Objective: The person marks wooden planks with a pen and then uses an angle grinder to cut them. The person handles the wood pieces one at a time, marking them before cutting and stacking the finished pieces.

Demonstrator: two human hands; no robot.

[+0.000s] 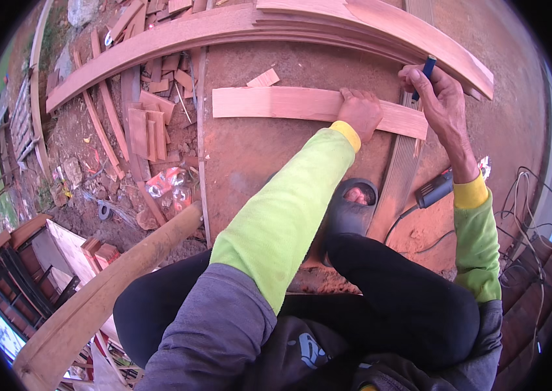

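A short reddish wooden board (276, 102) lies crosswise in front of me, its right end resting over a grooved plank (394, 176). My left hand (361, 114) is closed over the board right of its middle, with the fingers bent over the far edge. My right hand (444, 101) is raised just past the board's right end and pinches a dark blue pen-like stick (428, 67), which I take for a pen or marker. A small wood offcut (263, 78) sits against the board's far edge.
Long curved planks (237, 29) are stacked across the far side. Several offcuts (149, 130) are heaped at the left. A round wooden post (106, 287) slants along my left. Near my right forearm lie a corded power tool (434, 189) and loose cables (527, 228).
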